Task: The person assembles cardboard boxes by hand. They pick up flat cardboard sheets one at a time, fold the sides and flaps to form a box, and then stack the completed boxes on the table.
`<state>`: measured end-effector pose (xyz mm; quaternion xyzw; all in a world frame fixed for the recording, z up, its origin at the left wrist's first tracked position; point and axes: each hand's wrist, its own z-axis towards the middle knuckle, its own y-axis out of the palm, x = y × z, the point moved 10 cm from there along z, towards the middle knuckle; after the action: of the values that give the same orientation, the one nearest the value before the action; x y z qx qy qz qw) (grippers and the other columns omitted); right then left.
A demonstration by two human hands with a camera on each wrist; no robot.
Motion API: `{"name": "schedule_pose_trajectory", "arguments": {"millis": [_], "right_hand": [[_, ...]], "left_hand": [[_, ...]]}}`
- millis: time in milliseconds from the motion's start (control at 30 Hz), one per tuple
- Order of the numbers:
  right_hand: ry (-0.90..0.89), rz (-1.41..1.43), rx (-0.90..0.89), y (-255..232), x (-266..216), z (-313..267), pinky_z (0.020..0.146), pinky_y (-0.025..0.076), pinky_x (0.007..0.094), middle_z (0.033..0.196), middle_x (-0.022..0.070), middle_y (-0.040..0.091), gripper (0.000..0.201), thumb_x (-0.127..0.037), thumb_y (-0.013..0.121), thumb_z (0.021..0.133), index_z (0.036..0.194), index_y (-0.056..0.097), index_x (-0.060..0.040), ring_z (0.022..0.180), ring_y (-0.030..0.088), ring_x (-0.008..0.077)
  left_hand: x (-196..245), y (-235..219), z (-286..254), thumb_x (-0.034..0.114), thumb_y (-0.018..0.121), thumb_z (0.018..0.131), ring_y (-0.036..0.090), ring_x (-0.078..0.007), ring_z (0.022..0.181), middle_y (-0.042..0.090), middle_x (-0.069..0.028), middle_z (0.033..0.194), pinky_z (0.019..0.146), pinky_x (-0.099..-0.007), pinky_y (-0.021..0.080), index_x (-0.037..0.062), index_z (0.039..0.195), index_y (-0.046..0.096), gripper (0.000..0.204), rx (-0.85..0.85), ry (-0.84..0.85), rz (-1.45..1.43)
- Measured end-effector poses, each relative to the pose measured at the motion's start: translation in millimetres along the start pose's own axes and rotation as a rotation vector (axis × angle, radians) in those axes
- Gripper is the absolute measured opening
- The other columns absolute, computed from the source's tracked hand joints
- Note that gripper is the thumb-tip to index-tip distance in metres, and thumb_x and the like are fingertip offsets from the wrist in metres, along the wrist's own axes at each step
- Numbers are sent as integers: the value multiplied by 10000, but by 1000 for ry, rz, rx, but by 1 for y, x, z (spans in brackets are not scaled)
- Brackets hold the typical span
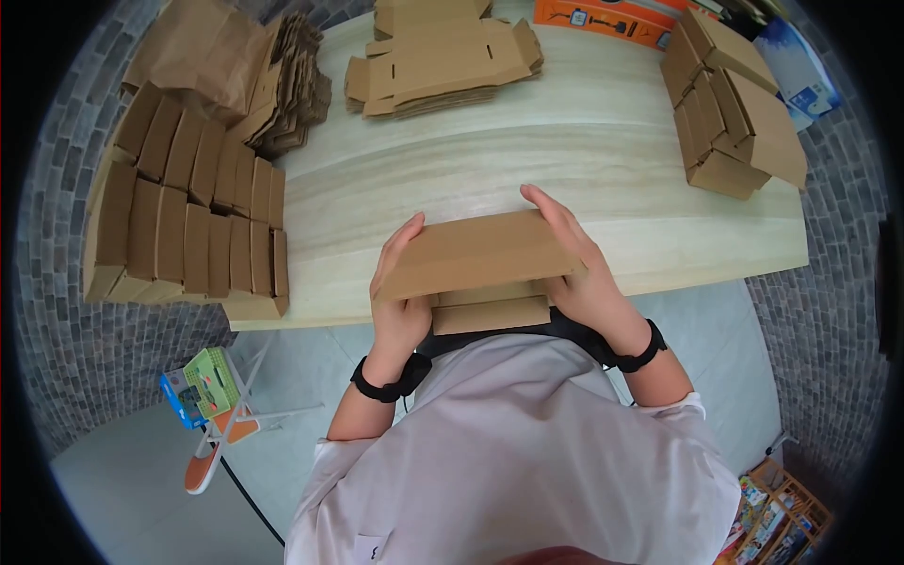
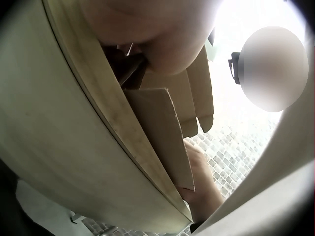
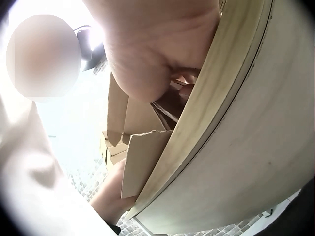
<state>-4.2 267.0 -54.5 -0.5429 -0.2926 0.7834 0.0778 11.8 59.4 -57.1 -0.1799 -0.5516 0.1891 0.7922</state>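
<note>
A brown cardboard box (image 1: 480, 252), partly folded, stands at the front edge of the table with its lid panel tilted up. My left hand (image 1: 397, 315) grips its left side, fingers along the outer edge and thumb near the front opening. On the opposite side my right hand (image 1: 595, 292) holds the box the same way. Between the hands a front flap (image 1: 492, 315) sticks out toward my body. The left wrist view shows this flap (image 2: 160, 130) jutting past the table edge, side flaps (image 2: 199, 93) raised behind it. Fingertips inside the box are mostly hidden.
Rows of folded boxes (image 1: 184, 226) are stacked at the left, beside a pile of flattened cardboard (image 1: 287, 89). Flat box blanks (image 1: 452, 66) lie at the back. More boxes (image 1: 725, 113) stand at the right, near an orange carton (image 1: 603, 21). A folding stool (image 1: 226, 428) is on the floor.
</note>
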Motion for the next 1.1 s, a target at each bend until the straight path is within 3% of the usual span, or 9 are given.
{"name": "schedule_pose_trajectory", "arguments": {"millis": [100, 167, 267, 467, 600, 700, 767, 867, 1100], "right_hand": [[94, 98, 29, -5, 8, 0, 866, 535, 349, 1422, 176, 487, 844, 72, 654, 773, 1523, 313, -113, 1081, 619, 327], [326, 309, 117, -11, 26, -6, 787, 530, 298, 1370, 147, 526, 679, 60, 708, 778, 1387, 449, -92, 948, 641, 221], [272, 474, 268, -9, 35, -15, 734, 528, 269, 1364, 127, 535, 500, 58, 747, 767, 1191, 518, -74, 914, 642, 151], [220, 340, 218, -10, 35, -14, 718, 520, 238, 1379, 116, 535, 420, 81, 741, 760, 1084, 519, -70, 919, 628, 121], [238, 372, 230, -10, 34, -10, 737, 522, 253, 1381, 129, 540, 425, 72, 742, 757, 1103, 536, -64, 929, 630, 148], [153, 199, 206, -15, 18, -4, 808, 539, 290, 1369, 142, 568, 450, 48, 727, 777, 1189, 578, -58, 991, 662, 222], [-58, 33, 217, -21, -6, -1, 880, 541, 336, 1354, 149, 595, 504, 29, 688, 821, 1304, 587, -74, 1077, 667, 295], [-30, -33, 285, -30, -11, 4, 932, 529, 365, 1324, 161, 616, 528, 31, 642, 857, 1364, 574, -99, 1142, 645, 344], [85, -20, 267, -22, -11, 10, 898, 527, 394, 1254, 199, 635, 607, 87, 613, 823, 1400, 526, -78, 1040, 646, 387]], "left_hand": [[0, -1, 1, -4, 474, 937, 563, -312, 1261, 587, -172, 1357, 1080, -374, 421, -1, 1339, 561, 412, 27, 7, -10], [-9, -2, 1, -8, 497, 939, 572, -288, 1253, 587, -163, 1368, 1058, -350, 439, 31, 1309, 592, 384, 51, -100, -84], [-20, -2, -1, -11, 514, 941, 579, -270, 1247, 588, -155, 1376, 1033, -330, 455, 49, 1271, 621, 352, 40, -132, -154], [-17, -4, 0, -55, 434, 960, 580, -251, 1248, 589, -147, 1378, 1012, -319, 464, 41, 1245, 638, 364, 23, -140, -158], [-23, -8, 2, -77, 400, 962, 578, -242, 1248, 586, -143, 1381, 1014, -315, 459, 38, 1260, 626, 391, 31, -129, -159], [-37, -6, 0, -90, 395, 951, 578, -243, 1248, 587, -142, 1372, 1031, -315, 448, 31, 1277, 608, 408, 51, -306, -341], [-29, -3, 1, -83, 407, 937, 580, -270, 1243, 592, -153, 1350, 1039, -335, 447, 20, 1300, 587, 418, 31, -239, -272], [-9, -2, 6, -72, 420, 919, 585, -298, 1232, 588, -164, 1345, 1040, -356, 447, 6, 1310, 578, 429, 14, -95, -66], [-13, 1, 3, -83, 426, 889, 587, -316, 1229, 572, -168, 1360, 1034, -371, 454, 12, 1360, 539, 494, -15, -102, 19]]}}
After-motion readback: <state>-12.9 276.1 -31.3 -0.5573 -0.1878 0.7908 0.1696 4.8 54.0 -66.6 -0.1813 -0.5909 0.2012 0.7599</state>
